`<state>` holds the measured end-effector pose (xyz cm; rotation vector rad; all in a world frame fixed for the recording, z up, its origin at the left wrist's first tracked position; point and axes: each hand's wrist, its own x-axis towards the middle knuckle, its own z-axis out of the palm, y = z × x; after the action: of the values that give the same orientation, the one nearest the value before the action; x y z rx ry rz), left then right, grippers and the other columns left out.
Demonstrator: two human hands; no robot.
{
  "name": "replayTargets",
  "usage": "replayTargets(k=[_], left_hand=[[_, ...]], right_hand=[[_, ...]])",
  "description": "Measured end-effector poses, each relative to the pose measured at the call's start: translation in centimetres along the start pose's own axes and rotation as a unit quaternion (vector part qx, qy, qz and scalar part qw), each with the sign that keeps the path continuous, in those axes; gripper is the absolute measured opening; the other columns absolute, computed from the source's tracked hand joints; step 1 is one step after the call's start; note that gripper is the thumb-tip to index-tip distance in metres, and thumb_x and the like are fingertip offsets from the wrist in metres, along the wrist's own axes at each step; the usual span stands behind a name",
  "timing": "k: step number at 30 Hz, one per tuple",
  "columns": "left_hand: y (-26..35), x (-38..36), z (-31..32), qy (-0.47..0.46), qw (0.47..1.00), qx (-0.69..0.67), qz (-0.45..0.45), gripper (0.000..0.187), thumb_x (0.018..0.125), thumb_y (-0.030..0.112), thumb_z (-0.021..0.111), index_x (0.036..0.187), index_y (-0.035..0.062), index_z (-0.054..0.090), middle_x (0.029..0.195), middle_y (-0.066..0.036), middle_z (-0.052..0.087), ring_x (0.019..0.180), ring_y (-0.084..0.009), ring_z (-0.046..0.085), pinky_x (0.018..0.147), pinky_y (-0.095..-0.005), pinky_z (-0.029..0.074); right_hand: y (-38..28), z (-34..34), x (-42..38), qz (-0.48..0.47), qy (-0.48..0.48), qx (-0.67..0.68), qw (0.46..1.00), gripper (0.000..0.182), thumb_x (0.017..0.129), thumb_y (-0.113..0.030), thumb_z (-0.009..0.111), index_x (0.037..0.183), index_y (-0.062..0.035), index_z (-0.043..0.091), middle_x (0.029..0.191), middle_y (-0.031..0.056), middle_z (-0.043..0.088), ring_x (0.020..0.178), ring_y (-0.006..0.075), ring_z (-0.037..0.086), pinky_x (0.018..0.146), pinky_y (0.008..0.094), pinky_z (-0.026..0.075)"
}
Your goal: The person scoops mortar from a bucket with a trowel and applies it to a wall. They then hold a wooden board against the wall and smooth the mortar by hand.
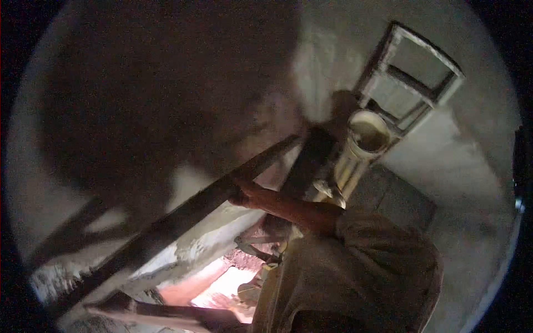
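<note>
A long dark bar [161, 227] runs diagonally along the wall, from the lower left up to the middle. My right hand [245, 194] holds its lower edge near the upper end, with the fingers closed against it. Lower left, my left hand [114, 303] is close to the bar's other end. It is dim and blurred, so its fingers and any contact with the bar cannot be made out.
A pale bucket [369, 132] stands beyond my right arm, near light planks [348, 169]. Behind it is a worn frame with crossbars [413, 83]. Below my right arm lies a dark tool-like object [255, 250], near a brightly lit patch [225, 286]. Large shadows cover the wall.
</note>
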<state>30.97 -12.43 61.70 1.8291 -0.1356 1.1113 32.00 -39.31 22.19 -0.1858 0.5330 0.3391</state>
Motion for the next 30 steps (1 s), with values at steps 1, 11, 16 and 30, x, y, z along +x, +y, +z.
replayTargets(k=[1,11,16,30], left_hand=[[0.0,-1.5,1.9,-0.004,1.000,-0.013,0.002,0.061,0.099,0.045,0.045,0.144,0.0045,0.040,0.145,-0.016,0.044,0.126,-0.0269,0.047,0.101,-0.0416,0.043],[0.4,-11.7,11.0,-0.052,0.985,-0.164,-0.033,0.063,0.098,0.047,0.045,0.144,0.0048,0.038,0.145,-0.016,0.043,0.129,-0.0285,0.045,0.103,-0.0431,0.041],[2.0,-16.2,17.4,-0.065,0.964,-0.245,-0.078,0.064,0.097,0.048,0.046,0.144,0.0050,0.037,0.145,-0.016,0.043,0.130,-0.0293,0.043,0.104,-0.0438,0.040],[3.2,-34.4,34.6,-0.092,0.926,-0.308,-0.198,0.064,0.092,0.030,0.059,0.139,-0.0017,0.028,0.129,-0.017,0.045,0.121,-0.0280,0.044,0.110,-0.0431,0.030]], right_hand=[[-0.5,-2.4,0.6,0.020,0.025,-0.015,0.999,0.030,0.089,-0.042,0.066,0.099,-0.0137,0.063,0.089,0.0027,0.064,0.081,0.0181,0.062,0.068,0.0353,0.056],[-3.8,-18.9,-3.0,0.029,0.080,-0.177,0.981,0.054,0.085,-0.049,0.069,0.116,-0.0084,0.050,0.106,0.0107,0.061,0.089,0.0251,0.061,0.081,0.0386,0.053],[-13.8,-10.3,-11.5,-0.249,-0.004,-0.575,0.780,0.077,0.082,-0.050,0.072,0.137,-0.0081,0.035,0.124,0.0158,0.056,0.104,0.0298,0.060,0.093,0.0421,0.049],[-27.7,16.8,-27.8,-0.533,-0.267,-0.635,0.490,0.095,0.076,-0.048,0.076,0.146,-0.0057,0.027,0.140,0.0243,0.044,0.124,0.0300,0.050,0.103,0.0444,0.042]])
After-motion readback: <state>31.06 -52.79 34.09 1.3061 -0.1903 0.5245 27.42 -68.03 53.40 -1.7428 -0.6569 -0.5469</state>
